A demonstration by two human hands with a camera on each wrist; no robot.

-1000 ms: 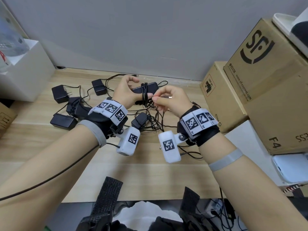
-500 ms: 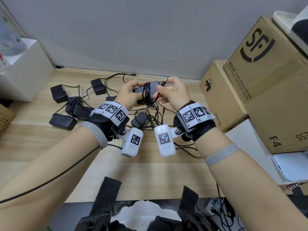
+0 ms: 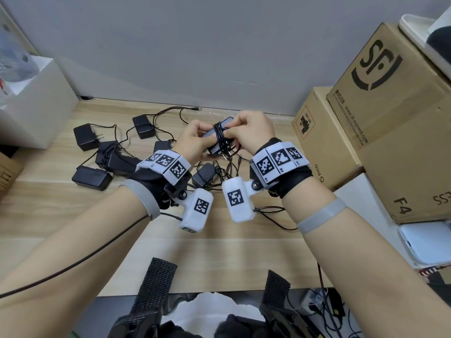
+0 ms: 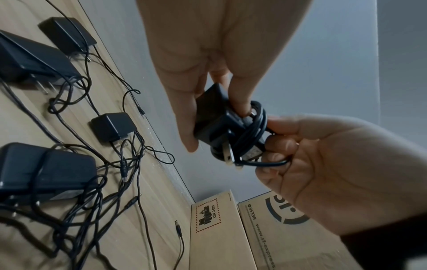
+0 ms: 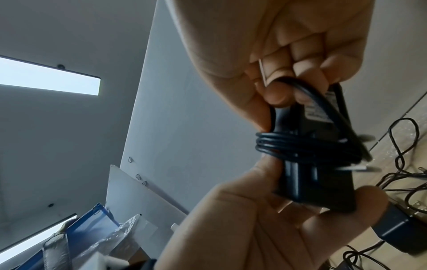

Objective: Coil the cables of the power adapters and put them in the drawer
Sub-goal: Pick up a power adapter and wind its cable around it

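Note:
I hold a black power adapter (image 3: 214,148) above the wooden table (image 3: 219,252), its cable (image 3: 220,135) wound several turns around the body. My left hand (image 3: 206,139) grips the adapter's left end between thumb and fingers. In the left wrist view the left hand's fingers (image 4: 184,113) clasp the adapter (image 4: 212,118), whose metal prongs point down. My right hand (image 3: 235,129) pinches the loose end of the cable against the coil. In the right wrist view its curled fingers (image 5: 277,91) hold a cable loop (image 5: 307,148) over the adapter (image 5: 318,184). No drawer is in view.
Several other black adapters (image 3: 85,137) (image 3: 91,178) (image 3: 204,175) lie on the table with tangled cables (image 3: 227,172) under my hands. Cardboard boxes (image 3: 324,142) (image 3: 395,123) stand stacked at the right. At the left sits a white box (image 3: 39,111). Behind the table is a grey wall.
Half a second ago the right hand held the cable's plug end up beside the adapter. It has since brought that end down onto the coil, and both hands have shifted slightly away.

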